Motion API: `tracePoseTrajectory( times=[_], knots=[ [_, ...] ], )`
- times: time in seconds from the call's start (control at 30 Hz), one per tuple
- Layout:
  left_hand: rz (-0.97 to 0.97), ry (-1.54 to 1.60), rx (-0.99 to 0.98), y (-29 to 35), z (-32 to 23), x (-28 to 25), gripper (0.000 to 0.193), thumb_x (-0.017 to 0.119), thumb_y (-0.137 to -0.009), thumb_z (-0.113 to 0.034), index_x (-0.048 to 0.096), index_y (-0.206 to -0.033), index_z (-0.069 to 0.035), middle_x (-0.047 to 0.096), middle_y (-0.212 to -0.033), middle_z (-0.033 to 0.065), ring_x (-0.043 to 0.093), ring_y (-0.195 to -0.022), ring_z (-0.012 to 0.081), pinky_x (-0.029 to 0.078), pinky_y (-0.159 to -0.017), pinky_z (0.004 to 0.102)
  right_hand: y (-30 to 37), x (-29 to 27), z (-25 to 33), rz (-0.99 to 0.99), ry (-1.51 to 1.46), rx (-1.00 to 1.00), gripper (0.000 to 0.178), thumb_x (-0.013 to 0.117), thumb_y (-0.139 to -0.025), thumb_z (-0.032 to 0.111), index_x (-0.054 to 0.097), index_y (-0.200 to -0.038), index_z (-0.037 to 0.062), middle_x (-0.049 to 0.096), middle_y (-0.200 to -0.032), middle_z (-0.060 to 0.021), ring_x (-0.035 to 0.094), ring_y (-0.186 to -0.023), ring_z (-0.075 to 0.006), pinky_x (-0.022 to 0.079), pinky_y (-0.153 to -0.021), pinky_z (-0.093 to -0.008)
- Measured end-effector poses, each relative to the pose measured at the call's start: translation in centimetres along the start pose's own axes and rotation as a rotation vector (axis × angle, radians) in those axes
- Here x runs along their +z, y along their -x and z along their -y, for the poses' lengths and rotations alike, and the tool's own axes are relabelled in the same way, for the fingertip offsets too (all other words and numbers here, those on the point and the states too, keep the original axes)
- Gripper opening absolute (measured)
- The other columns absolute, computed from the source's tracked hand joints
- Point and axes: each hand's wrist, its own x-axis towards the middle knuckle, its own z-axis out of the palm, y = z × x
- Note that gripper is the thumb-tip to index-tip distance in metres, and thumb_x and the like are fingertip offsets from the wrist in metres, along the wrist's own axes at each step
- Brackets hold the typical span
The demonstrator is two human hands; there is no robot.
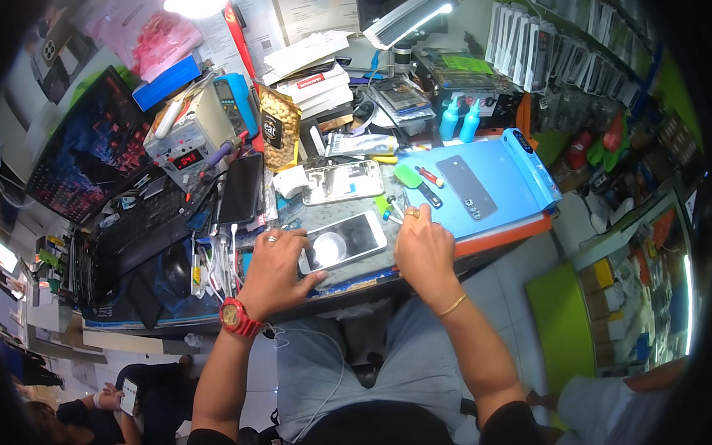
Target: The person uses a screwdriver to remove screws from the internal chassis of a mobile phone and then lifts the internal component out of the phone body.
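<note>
A white-framed smartphone [344, 242] lies face up near the bench's front edge, a round bright glare on its dark screen. My left hand [276, 268] grips its left end, thumb at the near edge and fingers at the far one. To the right of the phone, my right hand [425, 252] is closed, its fingertips pinched among small metal tools; what they hold is too small to make out. Just beyond that hand lie a green-headed brush [408, 175] and a small red-and-yellow screwdriver [430, 176]. An opened white phone [343, 183] with bare insides sits behind the smartphone.
A blue mat [510, 200] on the right bears a grey phone back [467, 189]. Two blue bottles [449, 121] stand behind it. Leftward are a black phone [240, 189], a soldering station [190, 150], a laptop [96, 151] and cables. A lamp [410, 20] hangs above.
</note>
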Motion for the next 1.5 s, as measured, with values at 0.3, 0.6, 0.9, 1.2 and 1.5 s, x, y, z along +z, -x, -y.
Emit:
tracePoseTrajectory(
  times=[0.3, 0.6, 0.9, 1.2, 1.5],
  knots=[
    [-0.019, 0.046, 0.0, -0.3, 0.4, 0.0, 0.048, 0.09, -0.087, -0.032, 0.067, -0.116, -0.001, 0.073, -0.131, 0.0209, 0.064, -0.125, 0.0418, 0.037, -0.121, 0.0556, -1.2, 0.3, -0.1, 0.064, 0.081, -0.088, 0.01, 0.07, -0.091, 0.01, 0.078, -0.094, 0.0057, 0.075, -0.092, -0.0159, 0.08, -0.074, -0.0261, 0.063, -0.062, -0.0367],
    [-0.063, 0.093, -0.028, -0.2, 0.7, 0.1, 0.034, 0.076, -0.101, -0.026, 0.065, -0.121, -0.001, 0.073, -0.124, 0.0208, 0.066, -0.119, 0.0423, 0.041, -0.12, 0.0566, -1.3, -1.6, -2.3, 0.067, -0.121, 0.051, 0.014, 0.062, -0.094, 0.001, 0.067, -0.107, -0.002, 0.073, -0.091, -0.0259, 0.077, -0.084, -0.044, 0.062, -0.075, -0.0523],
    [-0.345, 0.22, -0.225, -1.3, 0.9, 2.7, 0.022, 0.07, -0.107, -0.021, 0.071, -0.114, -0.001, 0.077, -0.101, 0.0188, 0.073, -0.091, 0.0419, 0.055, -0.084, 0.0503, -6.0, -3.0, -23.3, -0.062, 0.317, 0.273, 0.014, 0.061, -0.097, 0.0, 0.071, -0.106, -0.0018, 0.077, -0.107, -0.026, 0.078, -0.098, -0.0445, 0.063, -0.086, -0.053],
    [-0.552, 0.37, -0.362, -1.7, 1.1, 3.9, 0.014, 0.066, -0.111, -0.015, 0.072, -0.114, -0.002, 0.077, -0.097, 0.0158, 0.075, -0.081, 0.0296, 0.057, -0.071, 0.0396, -5.6, -2.1, -23.4, -0.049, 0.302, 0.384, 0.03, 0.075, -0.102, 0.022, 0.073, -0.122, -0.0012, 0.069, -0.125, -0.0249, 0.075, -0.107, -0.0455, 0.061, -0.09, -0.0553],
    [-0.692, 0.41, -0.313, -1.1, 1.3, 4.1, 0.014, 0.075, -0.105, -0.006, 0.075, -0.118, -0.004, 0.077, -0.098, 0.0139, 0.075, -0.08, 0.0198, 0.057, -0.069, 0.0345, -2.6, -6.0, -8.4, -0.107, -0.841, 0.176, 0.015, 0.072, -0.109, 0.013, 0.074, -0.113, -0.0014, 0.066, -0.097, -0.0056, 0.064, -0.09, -0.0126, 0.051, -0.077, -0.0329]
  ],
)
